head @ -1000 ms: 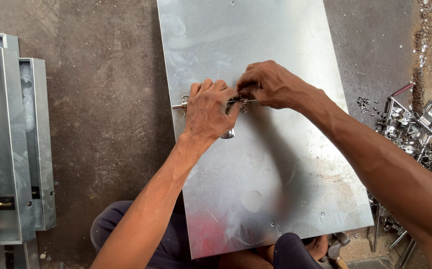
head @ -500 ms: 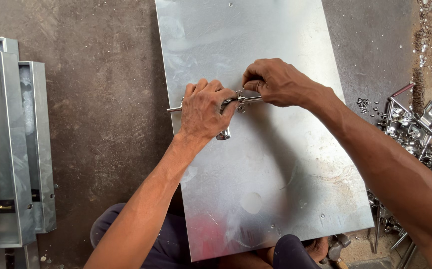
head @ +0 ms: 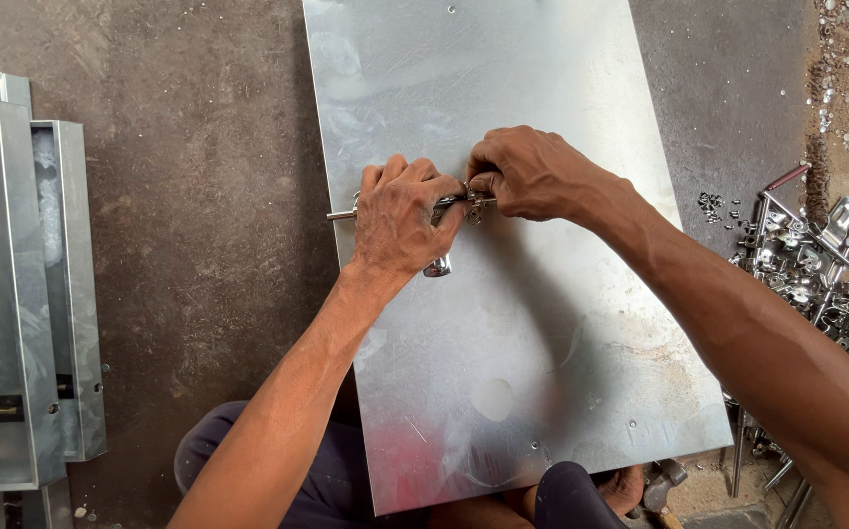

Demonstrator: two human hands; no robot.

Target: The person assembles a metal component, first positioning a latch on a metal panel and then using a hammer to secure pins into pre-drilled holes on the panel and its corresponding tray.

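Since the earlier frames our hands had barely shifted — the right had drawn a little closer to the left over the bolt, and the rod's tip poked out slightly farther past the sheet's left edge.

Nearest to us, our knees propped the lower edge of the galvanised sheet, which lay tilted away over the concrete floor, probably so the work sat within easy reach. Midway up it, our left hand was clenched over the sliding bolt latch, pinning it flat against the metal, its knob showing just below our fingers. Our right hand pinched the latch's right end between fingertips — whether it held a small fastener there we could not tell.

Further off, a heap of shiny latches and rods lay to the right, near at hand, and folded metal channels were stacked at the left.
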